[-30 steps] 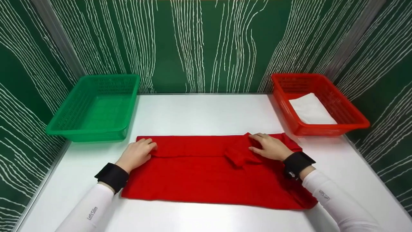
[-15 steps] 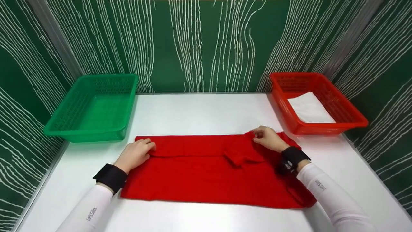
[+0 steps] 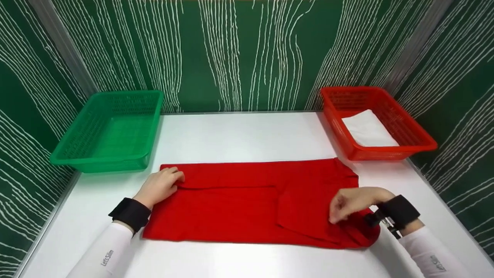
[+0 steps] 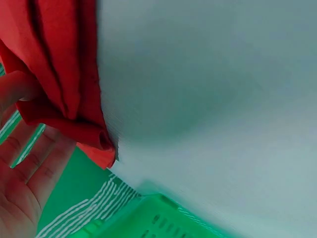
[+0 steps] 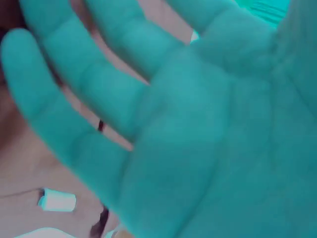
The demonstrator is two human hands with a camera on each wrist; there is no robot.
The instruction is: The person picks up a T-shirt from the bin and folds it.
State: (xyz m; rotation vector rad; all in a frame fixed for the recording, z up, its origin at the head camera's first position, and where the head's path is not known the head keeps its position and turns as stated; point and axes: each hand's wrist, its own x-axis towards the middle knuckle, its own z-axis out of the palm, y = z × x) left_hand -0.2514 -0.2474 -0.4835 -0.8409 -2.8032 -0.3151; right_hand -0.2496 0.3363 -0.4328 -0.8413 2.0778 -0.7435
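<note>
A red garment (image 3: 231, 214) lies on the table, its far edge folded over in a long strip. In the head view my left hand (image 3: 162, 186) is at its far left corner. The left wrist view shows a red fold (image 4: 64, 121) between that hand's thumb and its fingers. My right hand (image 3: 357, 200) is over the right part of the garment, thumb and index fingertips close together on the turned-down flap (image 3: 301, 208). In the right wrist view the palm and other fingers (image 5: 94, 89) show loosely bent, tinted teal; the pinch point is out of sight.
A green basket (image 3: 144, 162) stands back left. Back right, a red basket (image 3: 380, 154) holds a folded white cloth (image 3: 369, 129). Green panels with white lines (image 3: 239, 58) enclose the table (image 3: 235, 135) at the back and sides.
My right hand has moved from the far edge toward me and right. The crumpled flap under it now lies flatter and reaches nearer the front edge. My left hand has stayed in place.
</note>
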